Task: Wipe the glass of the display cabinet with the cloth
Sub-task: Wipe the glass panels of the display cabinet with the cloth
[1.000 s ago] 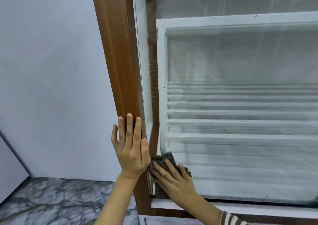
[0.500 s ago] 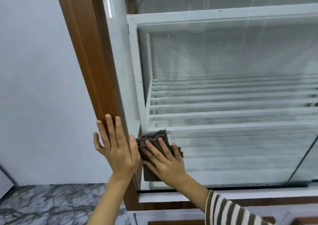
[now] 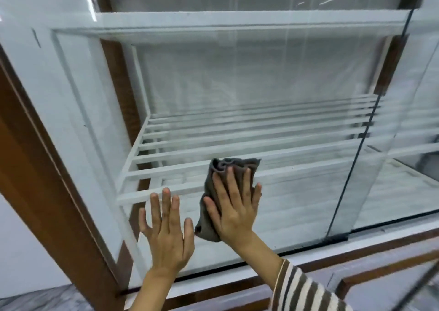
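Note:
The display cabinet's front glass [image 3: 297,77] fills most of the view, streaked with reflections. A grey cloth [image 3: 222,171] is pressed flat on the lower middle of the pane under my right hand [image 3: 234,209], whose fingers are spread over it. My left hand [image 3: 167,231] lies just to its left, palm flat on the glass with fingers apart and nothing in it. Part of the cloth is hidden under my right palm.
Behind the glass stand white slatted shelves [image 3: 249,142]. A brown wooden frame post [image 3: 35,180] runs down the left side. A vertical dark seam [image 3: 354,163] marks the edge of the glass panel at right. A wooden base rail [image 3: 356,256] borders the bottom.
Both hands have shifted right, away from the wooden post. The cloth went up and right across the glass. My left hand left the post edge and rests on the pane.

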